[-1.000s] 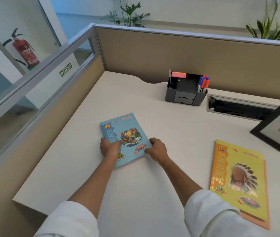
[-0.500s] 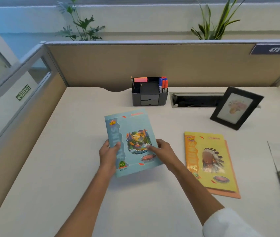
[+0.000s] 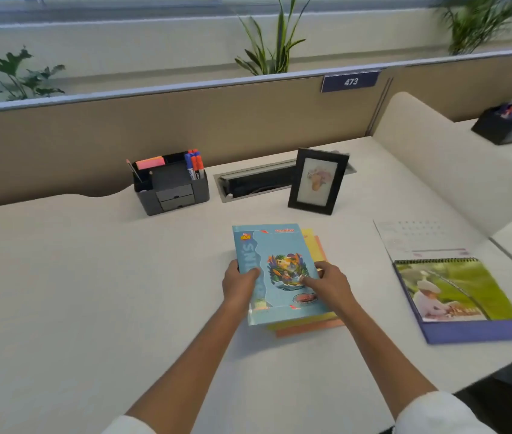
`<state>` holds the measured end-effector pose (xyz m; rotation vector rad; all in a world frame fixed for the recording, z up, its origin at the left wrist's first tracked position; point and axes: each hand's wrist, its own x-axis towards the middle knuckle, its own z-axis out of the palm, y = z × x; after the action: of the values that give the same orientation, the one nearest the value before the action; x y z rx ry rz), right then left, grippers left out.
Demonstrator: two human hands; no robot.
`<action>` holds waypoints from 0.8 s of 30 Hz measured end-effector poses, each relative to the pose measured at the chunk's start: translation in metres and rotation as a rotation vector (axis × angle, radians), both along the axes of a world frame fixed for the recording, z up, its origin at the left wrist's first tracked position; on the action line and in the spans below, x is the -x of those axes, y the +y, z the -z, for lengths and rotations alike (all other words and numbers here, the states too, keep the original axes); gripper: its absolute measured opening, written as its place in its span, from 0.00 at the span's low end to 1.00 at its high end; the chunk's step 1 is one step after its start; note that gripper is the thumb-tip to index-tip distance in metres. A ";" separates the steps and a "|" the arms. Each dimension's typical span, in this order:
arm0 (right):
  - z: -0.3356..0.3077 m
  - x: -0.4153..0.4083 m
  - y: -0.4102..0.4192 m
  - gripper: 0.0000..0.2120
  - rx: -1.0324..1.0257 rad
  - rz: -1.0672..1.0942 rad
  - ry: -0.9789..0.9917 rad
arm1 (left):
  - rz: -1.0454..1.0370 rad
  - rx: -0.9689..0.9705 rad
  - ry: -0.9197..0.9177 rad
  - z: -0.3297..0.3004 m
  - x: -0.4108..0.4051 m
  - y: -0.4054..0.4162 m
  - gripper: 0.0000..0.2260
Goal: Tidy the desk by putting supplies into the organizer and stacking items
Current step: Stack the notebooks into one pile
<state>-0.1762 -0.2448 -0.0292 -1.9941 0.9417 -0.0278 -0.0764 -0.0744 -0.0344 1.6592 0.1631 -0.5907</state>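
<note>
Hands: left hand [image 3: 238,285] and right hand [image 3: 331,285] both clamped on the light blue illustrated notebook's [image 3: 275,270] side edges
Desk: big off-white laminate desk [image 3: 91,292]
Notebook: sits over the yellow notebook [image 3: 309,239] and orange notebook [image 3: 311,329] stack
Organizer: dark grey plastic organizer [image 3: 171,186] by the back partition, markers [image 3: 194,162] inside
</note>
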 end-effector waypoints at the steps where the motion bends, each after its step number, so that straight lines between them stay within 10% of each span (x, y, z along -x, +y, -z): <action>1: 0.003 0.003 -0.006 0.17 0.013 0.005 0.022 | 0.017 -0.033 -0.004 0.001 0.000 -0.007 0.09; 15: 0.037 0.004 -0.028 0.23 0.264 0.022 0.249 | 0.220 -0.491 -0.144 0.038 -0.001 -0.048 0.17; 24: 0.038 -0.006 -0.026 0.25 -0.023 0.168 0.169 | 0.104 -0.221 0.213 -0.006 -0.011 -0.037 0.07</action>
<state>-0.1699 -0.2713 -0.0673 -1.9135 1.2110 0.0582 -0.0649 -0.1118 -0.0284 1.8234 0.3078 -0.8538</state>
